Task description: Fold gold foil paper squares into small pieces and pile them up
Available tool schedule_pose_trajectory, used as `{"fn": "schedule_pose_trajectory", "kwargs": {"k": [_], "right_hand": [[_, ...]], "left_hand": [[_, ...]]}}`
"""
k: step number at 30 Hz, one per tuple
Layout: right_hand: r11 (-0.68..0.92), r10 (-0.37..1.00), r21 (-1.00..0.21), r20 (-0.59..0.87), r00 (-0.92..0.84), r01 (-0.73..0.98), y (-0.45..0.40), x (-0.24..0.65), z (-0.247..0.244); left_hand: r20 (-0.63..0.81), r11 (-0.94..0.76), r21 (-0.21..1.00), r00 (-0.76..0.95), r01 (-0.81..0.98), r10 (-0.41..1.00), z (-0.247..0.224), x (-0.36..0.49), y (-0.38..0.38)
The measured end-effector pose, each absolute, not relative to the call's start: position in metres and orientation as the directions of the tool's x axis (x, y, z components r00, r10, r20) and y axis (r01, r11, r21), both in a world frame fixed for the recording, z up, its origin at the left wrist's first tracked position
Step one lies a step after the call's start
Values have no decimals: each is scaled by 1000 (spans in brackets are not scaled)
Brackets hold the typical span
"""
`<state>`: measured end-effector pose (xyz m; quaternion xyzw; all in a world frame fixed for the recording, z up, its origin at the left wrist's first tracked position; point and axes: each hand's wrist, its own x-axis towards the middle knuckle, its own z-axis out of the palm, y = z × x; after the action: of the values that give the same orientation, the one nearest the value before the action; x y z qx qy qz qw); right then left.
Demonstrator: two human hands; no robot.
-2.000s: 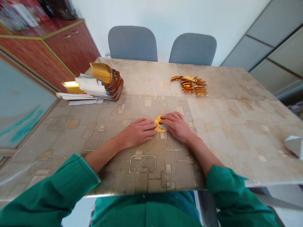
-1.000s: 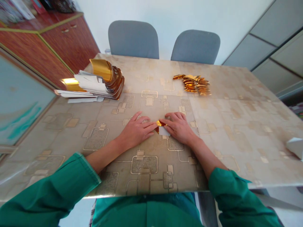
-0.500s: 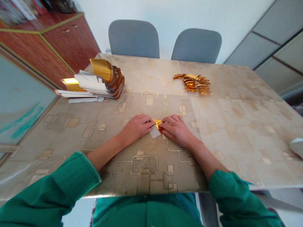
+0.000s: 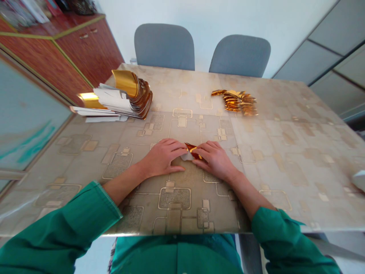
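A small, partly folded sheet of gold foil paper (image 4: 196, 153), white on its back, lies on the table between my two hands. My left hand (image 4: 164, 158) grips its left side with the fingertips, the thumb spread lower down and off the paper. From the right, my right hand (image 4: 213, 158) holds the paper with its fingers above and thumb near the lower edge. A white flap of the paper curls up near my left fingertips. The fingers partly cover the folds.
At the back left stands a stack of gold foil sheets (image 4: 125, 99) with white backs. A row of folded gold foil pieces (image 4: 236, 102) lies at the back right. Two grey chairs (image 4: 164, 47) stand behind the patterned table (image 4: 176, 217). A white object (image 4: 359, 180) sits at the right edge.
The flat white corner that pointed toward me is now curled upward, and the foil shows a new fold. My left thumb has moved away from its fingers, toward me.
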<state>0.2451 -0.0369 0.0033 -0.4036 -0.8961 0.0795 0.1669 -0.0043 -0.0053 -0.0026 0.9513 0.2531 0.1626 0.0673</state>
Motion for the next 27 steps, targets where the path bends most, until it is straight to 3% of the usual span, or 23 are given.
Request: {"fn": "schedule_pose_trajectory", "kwargs": {"k": [6, 17, 27], "right_hand": [[652, 758, -299, 232, -610, 697, -38, 245, 5], [580, 799, -494, 190, -570, 648, -43, 243, 1], [495, 856, -553, 175, -487, 670, -44, 237, 1]], "left_hand": [[285, -830, 234, 781, 506, 556, -6, 2, -10], [255, -704, 475, 683, 528, 684, -7, 9, -16], [230, -623, 472, 595, 624, 770, -7, 18, -18]]}}
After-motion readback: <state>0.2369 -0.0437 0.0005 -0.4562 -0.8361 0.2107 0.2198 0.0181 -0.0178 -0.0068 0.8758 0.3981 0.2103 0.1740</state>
